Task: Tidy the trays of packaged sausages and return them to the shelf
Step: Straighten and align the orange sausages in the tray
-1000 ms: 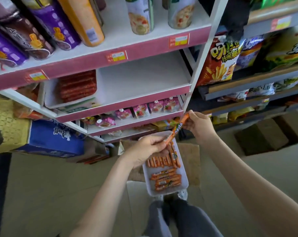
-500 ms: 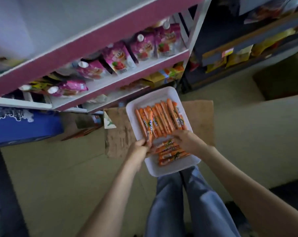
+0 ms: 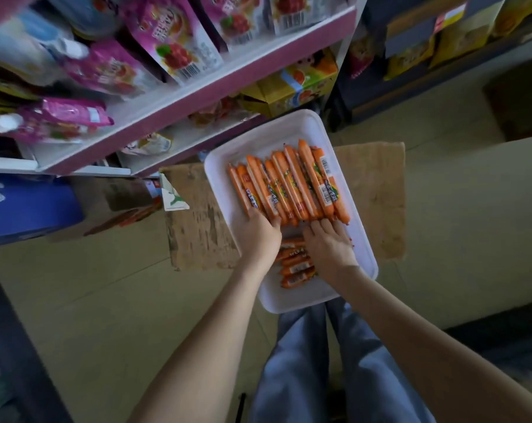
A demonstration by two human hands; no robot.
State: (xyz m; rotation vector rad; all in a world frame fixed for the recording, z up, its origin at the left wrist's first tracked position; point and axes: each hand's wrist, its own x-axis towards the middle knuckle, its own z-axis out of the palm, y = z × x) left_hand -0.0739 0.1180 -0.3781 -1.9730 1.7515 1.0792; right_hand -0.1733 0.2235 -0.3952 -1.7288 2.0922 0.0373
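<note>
Two of my hands lie flat in the white tray [image 3: 362, 227] on cardboard [image 3: 377, 190]: left hand [image 3: 260, 233] and right hand [image 3: 328, 242], fingers extended, gripping nothing, touching the near ends of the lined-up orange sausages [image 3: 289, 184].

Both hands [image 3: 263, 236] [image 3: 330, 244] flat, palms down

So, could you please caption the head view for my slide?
Both hands, left hand and right hand, press orange sausage packs straight in a white tray below pink shelves.
</note>
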